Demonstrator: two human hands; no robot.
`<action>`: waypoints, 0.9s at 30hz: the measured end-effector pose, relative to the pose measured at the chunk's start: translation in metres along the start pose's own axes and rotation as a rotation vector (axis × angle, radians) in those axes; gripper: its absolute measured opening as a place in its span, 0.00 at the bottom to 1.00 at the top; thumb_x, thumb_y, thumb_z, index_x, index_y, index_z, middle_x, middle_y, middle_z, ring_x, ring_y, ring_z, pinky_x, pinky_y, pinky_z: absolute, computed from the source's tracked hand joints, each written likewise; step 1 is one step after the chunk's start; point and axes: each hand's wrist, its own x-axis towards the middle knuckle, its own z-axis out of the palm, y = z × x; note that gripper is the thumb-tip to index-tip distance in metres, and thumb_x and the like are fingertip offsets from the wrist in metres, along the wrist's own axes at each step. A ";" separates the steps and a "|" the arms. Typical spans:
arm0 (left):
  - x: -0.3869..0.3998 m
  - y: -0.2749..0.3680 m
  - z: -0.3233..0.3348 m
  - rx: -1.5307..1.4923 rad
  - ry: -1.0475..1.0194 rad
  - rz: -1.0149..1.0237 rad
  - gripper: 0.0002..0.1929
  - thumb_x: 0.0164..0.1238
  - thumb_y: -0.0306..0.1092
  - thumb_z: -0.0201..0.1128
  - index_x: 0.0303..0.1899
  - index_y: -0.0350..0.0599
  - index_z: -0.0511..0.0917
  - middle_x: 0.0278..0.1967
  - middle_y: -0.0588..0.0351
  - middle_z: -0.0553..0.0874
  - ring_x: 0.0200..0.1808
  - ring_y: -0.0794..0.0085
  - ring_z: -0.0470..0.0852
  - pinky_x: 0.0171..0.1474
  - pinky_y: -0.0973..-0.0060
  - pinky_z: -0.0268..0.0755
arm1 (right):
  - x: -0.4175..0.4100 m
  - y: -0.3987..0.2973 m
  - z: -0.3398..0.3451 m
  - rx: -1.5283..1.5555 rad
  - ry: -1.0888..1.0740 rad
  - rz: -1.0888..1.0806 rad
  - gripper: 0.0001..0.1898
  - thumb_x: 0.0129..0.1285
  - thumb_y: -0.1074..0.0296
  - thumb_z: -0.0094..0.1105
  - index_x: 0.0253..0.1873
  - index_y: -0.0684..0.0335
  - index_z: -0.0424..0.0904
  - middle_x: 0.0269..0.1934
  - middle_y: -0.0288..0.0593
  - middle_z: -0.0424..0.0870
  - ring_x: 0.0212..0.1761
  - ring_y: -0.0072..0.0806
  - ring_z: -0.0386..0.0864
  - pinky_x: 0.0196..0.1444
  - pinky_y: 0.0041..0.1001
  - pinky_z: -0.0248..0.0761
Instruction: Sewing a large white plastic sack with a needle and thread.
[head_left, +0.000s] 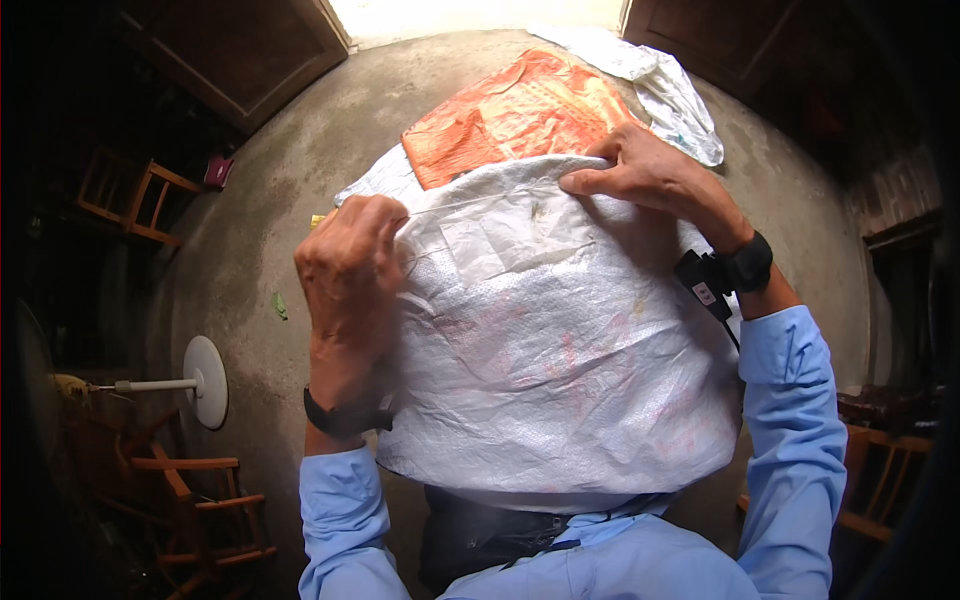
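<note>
A white woven plastic sack (555, 360) with faint red printing is spread over my lap, its top edge folded. At that edge my right hand (637, 176) pinches the sack between thumb and fingers. A pale patch (517, 240) of thin plastic or cloth lies on the sack below the fold. From the fold near my right thumb, a white thread (472, 201) runs taut to my left hand (349, 255). Its fingers are closed on the thread at the sack's left side; whether they also hold a needle is hidden.
Beyond my hands an orange woven sack (517, 112) and another white sack (675, 105) lie on the concrete floor (262, 217). To the left are a pedestal fan's round base (205, 382), a wooden chair (202, 495) and a small wooden stool (154, 199). Door panels (247, 60) flank the bright doorway (480, 19).
</note>
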 end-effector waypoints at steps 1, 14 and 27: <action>-0.004 -0.003 -0.002 -0.012 0.007 -0.023 0.06 0.69 0.23 0.75 0.42 0.45 0.86 0.38 0.52 0.92 0.39 0.55 0.93 0.45 0.63 0.82 | 0.000 0.000 0.000 0.002 0.000 -0.003 0.33 0.63 0.36 0.76 0.45 0.71 0.95 0.26 0.45 0.86 0.29 0.29 0.79 0.35 0.37 0.73; -0.048 -0.041 -0.026 -0.025 0.035 -0.204 0.08 0.71 0.21 0.75 0.44 0.42 0.84 0.37 0.49 0.90 0.37 0.53 0.91 0.40 0.62 0.79 | 0.000 0.002 0.000 0.014 -0.006 0.029 0.32 0.63 0.36 0.76 0.46 0.68 0.97 0.24 0.41 0.83 0.28 0.26 0.76 0.32 0.35 0.69; -0.030 0.004 -0.074 -0.299 0.116 -0.142 0.06 0.74 0.19 0.75 0.45 0.41 0.88 0.40 0.55 0.93 0.33 0.77 0.87 0.36 0.76 0.76 | -0.003 -0.002 0.002 0.023 0.010 0.015 0.32 0.64 0.36 0.76 0.44 0.68 0.96 0.25 0.39 0.84 0.28 0.27 0.77 0.32 0.35 0.70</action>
